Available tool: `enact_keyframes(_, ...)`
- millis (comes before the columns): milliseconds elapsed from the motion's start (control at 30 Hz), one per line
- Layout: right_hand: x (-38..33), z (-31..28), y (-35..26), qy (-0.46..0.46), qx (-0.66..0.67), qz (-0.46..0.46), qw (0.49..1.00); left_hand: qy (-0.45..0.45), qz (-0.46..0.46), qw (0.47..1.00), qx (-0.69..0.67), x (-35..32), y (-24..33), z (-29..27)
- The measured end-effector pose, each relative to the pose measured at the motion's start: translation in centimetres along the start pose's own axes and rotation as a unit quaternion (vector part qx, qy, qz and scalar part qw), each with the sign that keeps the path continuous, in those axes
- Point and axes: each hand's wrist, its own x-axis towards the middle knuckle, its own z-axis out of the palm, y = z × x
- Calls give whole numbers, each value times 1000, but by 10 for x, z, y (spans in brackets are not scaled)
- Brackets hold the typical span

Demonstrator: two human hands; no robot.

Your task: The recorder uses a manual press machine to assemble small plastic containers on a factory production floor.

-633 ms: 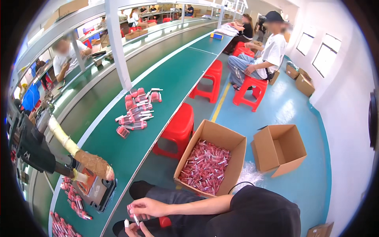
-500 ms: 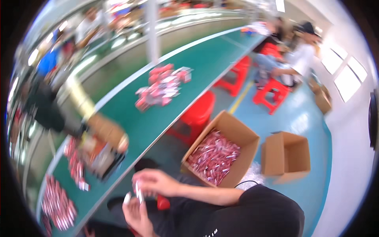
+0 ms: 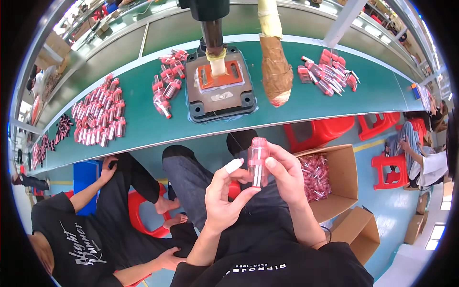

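My right hand (image 3: 289,179) and left hand (image 3: 224,198) pinch a pink, clear-walled tube (image 3: 258,159) above my lap, long axis nearly upright in view, pink cap uppermost. Fingers partly cover its lower end and right side.

Sole view: head-worn fisheye, looking from above, down and forward. Left hand (image 3: 224,203) and right hand (image 3: 289,179) near, mid-view; table (image 3: 311,104) farther off, spanning left to right.
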Motion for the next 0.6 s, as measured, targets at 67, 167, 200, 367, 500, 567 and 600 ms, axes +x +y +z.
enact_keyframes(67, 2, 5, -4, 11, -2, -12, 1000, 1, 22, 999, 37, 2, 0, -2)
enact_keyframes(167, 2, 10, -8, 37, 4, -16, 999, -19, 51, 994, 96, 2, 0, -9)
enact_keyframes(200, 3, 8, -8, 30, -6, -22, 999, -40, 59, 991, 117, 3, 0, -10)
enact_keyframes(367, 3, 12, -11, 27, -32, -33, 999, -41, 62, 991, 109, 5, 6, -12)
enact_keyframes(500, 2, 13, -11, 23, -38, -31, 998, -26, 67, 993, 93, 3, 5, -10)
enact_keyframes(567, 2, 14, -10, 26, -36, -36, 998, -21, 68, 993, 90, 2, 5, -9)
enact_keyframes(600, 2, 14, -10, 26, -37, -34, 998, -18, 69, 994, 86, 2, 4, -8)
